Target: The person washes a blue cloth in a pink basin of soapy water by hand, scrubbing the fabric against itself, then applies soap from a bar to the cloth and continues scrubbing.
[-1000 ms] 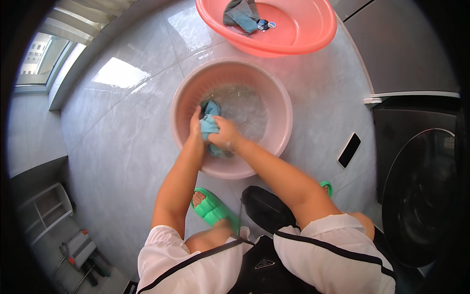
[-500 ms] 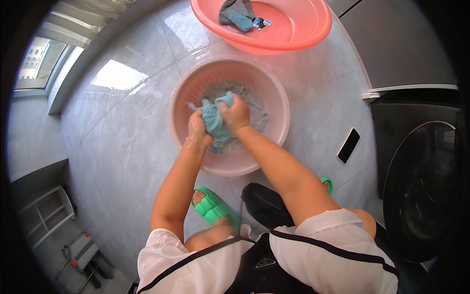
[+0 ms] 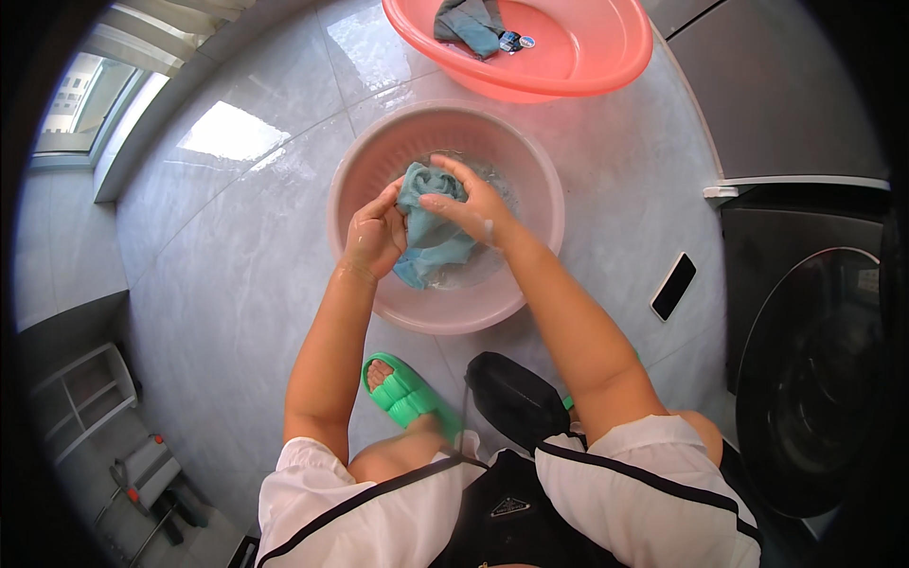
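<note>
A wet teal cloth (image 3: 431, 232) hangs over the water in a pale pink basin (image 3: 379, 161) on the tiled floor. My left hand (image 3: 372, 237) grips the cloth's left side. Its upper right part is held by my right hand (image 3: 473, 204), fingers curled over the fabric. Both hands are wet and lifted slightly above the water. The lower end of the cloth dips into the basin.
A larger coral basin (image 3: 587, 47) with a grey-blue garment (image 3: 469, 21) stands behind. A black phone (image 3: 673, 286) lies on the floor at right, beside a washing machine (image 3: 814, 369). My foot in a green slipper (image 3: 402, 393) and a black bag (image 3: 511, 402) are near me.
The cloth has been lifted out of the water and bunched between both hands, which moved up and slightly apart.
</note>
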The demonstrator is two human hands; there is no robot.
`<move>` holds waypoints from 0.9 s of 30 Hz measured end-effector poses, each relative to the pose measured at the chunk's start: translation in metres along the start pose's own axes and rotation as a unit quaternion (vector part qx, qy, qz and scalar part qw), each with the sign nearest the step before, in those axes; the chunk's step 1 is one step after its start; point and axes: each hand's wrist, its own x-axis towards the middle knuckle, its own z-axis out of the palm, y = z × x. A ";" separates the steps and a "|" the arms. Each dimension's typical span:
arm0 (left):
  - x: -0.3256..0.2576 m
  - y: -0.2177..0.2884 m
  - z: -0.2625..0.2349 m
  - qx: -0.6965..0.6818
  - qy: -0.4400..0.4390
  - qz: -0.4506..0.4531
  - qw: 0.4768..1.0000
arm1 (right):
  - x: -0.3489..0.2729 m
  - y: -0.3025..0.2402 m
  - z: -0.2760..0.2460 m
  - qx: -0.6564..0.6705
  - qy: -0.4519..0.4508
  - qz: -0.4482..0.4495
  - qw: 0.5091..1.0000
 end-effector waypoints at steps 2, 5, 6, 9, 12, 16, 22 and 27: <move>0.003 -0.007 0.015 0.036 0.007 0.015 0.999 | 0.001 0.013 -0.020 -0.007 -0.027 0.058 0.998; -0.004 -0.007 0.016 0.250 0.089 0.070 0.962 | -0.013 0.026 -0.037 0.077 -0.018 0.124 0.989; -0.008 -0.004 0.014 0.250 0.103 0.094 0.958 | -0.016 0.026 -0.042 0.149 0.006 0.132 0.980; -0.013 0.003 0.000 0.224 0.107 0.131 0.960 | -0.020 0.023 -0.043 0.237 0.031 0.136 0.961; -0.014 -0.006 0.002 0.198 0.115 0.118 0.966 | -0.029 0.024 -0.042 0.274 0.021 0.121 0.954; -0.020 -0.014 -0.017 0.191 0.083 0.142 0.968 | -0.034 0.021 -0.031 0.290 0.009 0.125 0.949; -0.011 -0.041 0.004 0.179 0.080 0.069 0.978 | -0.043 0.038 -0.020 0.310 -0.020 0.092 0.946; 0.018 -0.054 -0.007 0.207 0.113 0.085 0.968 | -0.032 0.017 0.031 0.304 -0.046 0.051 0.950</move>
